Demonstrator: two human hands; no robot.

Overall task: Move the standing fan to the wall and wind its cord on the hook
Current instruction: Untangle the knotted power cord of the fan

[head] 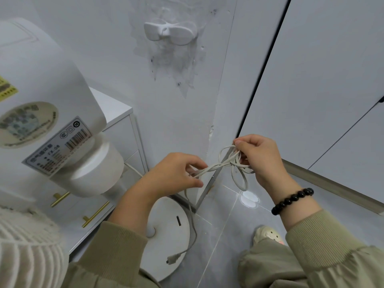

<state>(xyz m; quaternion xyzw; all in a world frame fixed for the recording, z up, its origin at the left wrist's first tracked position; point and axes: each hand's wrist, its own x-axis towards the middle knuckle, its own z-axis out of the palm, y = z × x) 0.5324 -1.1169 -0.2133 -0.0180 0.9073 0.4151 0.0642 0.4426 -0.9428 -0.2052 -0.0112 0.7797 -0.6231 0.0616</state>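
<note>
I'm coiling the cord (216, 166), left hand (174, 173) and right hand (261, 161) each pinching its loops, well below the hook (170, 33). Next, I reckon, the loops go up onto it.

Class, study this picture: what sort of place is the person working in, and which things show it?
Probably a room corner in a home: a household standing fan, a white drawer unit with brass handles, and a glossy tiled floor.
</note>
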